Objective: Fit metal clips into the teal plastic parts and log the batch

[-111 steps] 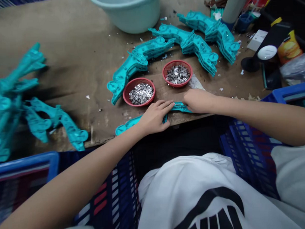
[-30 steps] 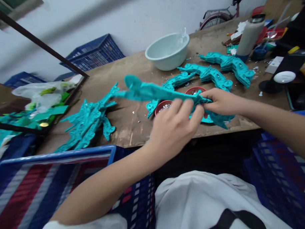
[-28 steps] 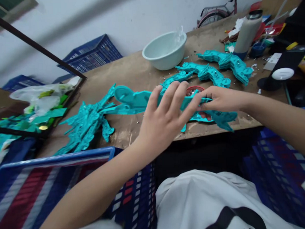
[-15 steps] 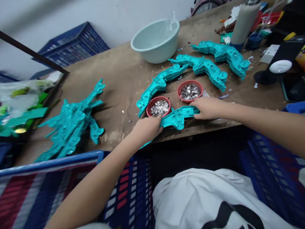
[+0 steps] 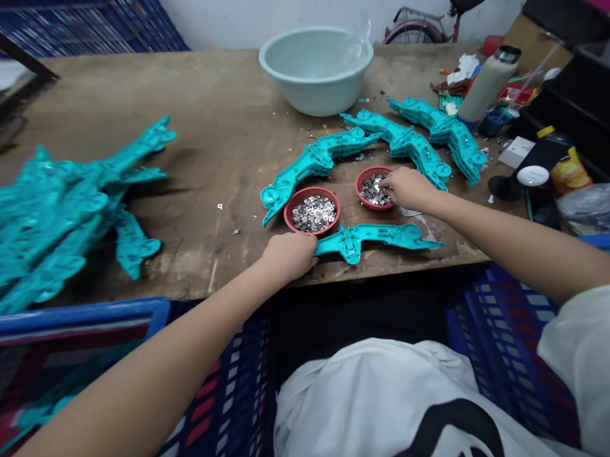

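My left hand [image 5: 290, 257] is closed around the left end of a long turquoise plastic part [image 5: 353, 243], which lies along the table's front edge. The fingers of my right hand [image 5: 408, 188] reach into the right red basket [image 5: 359, 198], pinched down among small metal clips [image 5: 371, 189]. Whether a clip is between them is hidden. Beside my left hand stands another red basket [image 5: 287, 222], filled with small shiny metal clips [image 5: 314, 213]. Behind the baskets lie more turquoise parts [image 5: 303, 168], in three groups that curve across the table.
A heap of turquoise parts [image 5: 74, 210] covers the table's left side. At the back stands a pale green basin [image 5: 315, 88]. A bottle [image 5: 490, 85] and a black stand [image 5: 506, 187] are on the right. Blue crates [image 5: 230, 364] flank my lap.
My right hand has let go of the turquoise part's right end and moved up into the right basket. My left hand keeps its hold. The view has turned and shifted.
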Demonstrator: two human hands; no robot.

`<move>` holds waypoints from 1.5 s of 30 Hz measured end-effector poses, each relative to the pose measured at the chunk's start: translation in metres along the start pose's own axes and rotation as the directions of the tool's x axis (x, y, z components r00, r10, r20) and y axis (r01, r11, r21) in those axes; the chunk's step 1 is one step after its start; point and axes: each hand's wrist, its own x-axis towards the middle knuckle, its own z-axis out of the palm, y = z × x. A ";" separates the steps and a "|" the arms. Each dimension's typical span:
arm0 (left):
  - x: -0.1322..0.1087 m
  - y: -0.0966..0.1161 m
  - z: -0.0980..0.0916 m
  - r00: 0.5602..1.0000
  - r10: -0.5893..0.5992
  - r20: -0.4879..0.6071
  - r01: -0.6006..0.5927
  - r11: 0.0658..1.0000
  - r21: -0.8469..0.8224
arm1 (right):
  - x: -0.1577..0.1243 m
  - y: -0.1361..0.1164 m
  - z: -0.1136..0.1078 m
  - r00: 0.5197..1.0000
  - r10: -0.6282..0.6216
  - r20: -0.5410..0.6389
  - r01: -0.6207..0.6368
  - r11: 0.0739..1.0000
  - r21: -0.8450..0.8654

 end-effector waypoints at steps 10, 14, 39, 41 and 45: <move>-0.007 -0.011 -0.003 0.999 -0.033 -0.017 0.033 0.999 0.006 | 0.027 0.007 0.010 0.986 -0.082 0.147 0.097 0.990 -0.100; -0.018 -0.021 -0.019 0.993 -0.043 -0.110 0.045 0.999 0.023 | 0.017 0.013 0.003 0.998 -0.008 -0.066 0.009 1.000 0.008; 0.046 -0.032 -0.027 0.954 0.064 -0.294 -0.065 0.998 0.007 | -0.057 -0.003 0.003 0.997 0.073 -0.008 -0.030 0.518 0.855; 0.049 -0.031 -0.029 0.955 0.030 -0.294 -0.035 0.999 -0.011 | -0.059 -0.004 0.004 0.998 0.058 0.028 -0.056 0.569 0.820; 0.055 -0.029 -0.032 0.928 -0.004 -0.372 -0.033 0.995 -0.093 | -0.065 -0.010 0.000 0.998 -0.016 0.058 -0.028 0.732 0.681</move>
